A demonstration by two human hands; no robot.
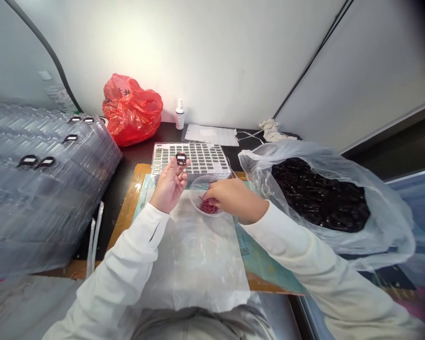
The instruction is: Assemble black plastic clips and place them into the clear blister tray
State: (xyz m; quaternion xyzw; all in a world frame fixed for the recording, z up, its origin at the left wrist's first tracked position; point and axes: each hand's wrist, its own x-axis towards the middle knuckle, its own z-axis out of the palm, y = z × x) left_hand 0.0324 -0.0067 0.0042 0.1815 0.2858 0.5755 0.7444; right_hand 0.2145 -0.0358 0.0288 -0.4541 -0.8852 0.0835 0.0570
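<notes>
My left hand (169,187) pinches a small black plastic case (181,159) with a pale window, holding it up in front of a foam tray (208,160) set with rows of small grey-green rectangles. To its right, my right hand (230,197) reaches down into a clear round bowl (194,188). Thin dark-red pieces (208,207) lie in the bottom of that bowl. The right fingers are bent together at these pieces, and their tips are partly hidden. Under the bowl, a whitish sheet (198,250) covers the work surface and hangs toward my lap.
Stacked clear plastic trays (49,189) rise at the left, a few black cases on top. On the right stands an open clear bag (386,212) full of black parts (315,193). Behind are a red plastic bag (131,113), a white bottle (180,114) and papers (212,135).
</notes>
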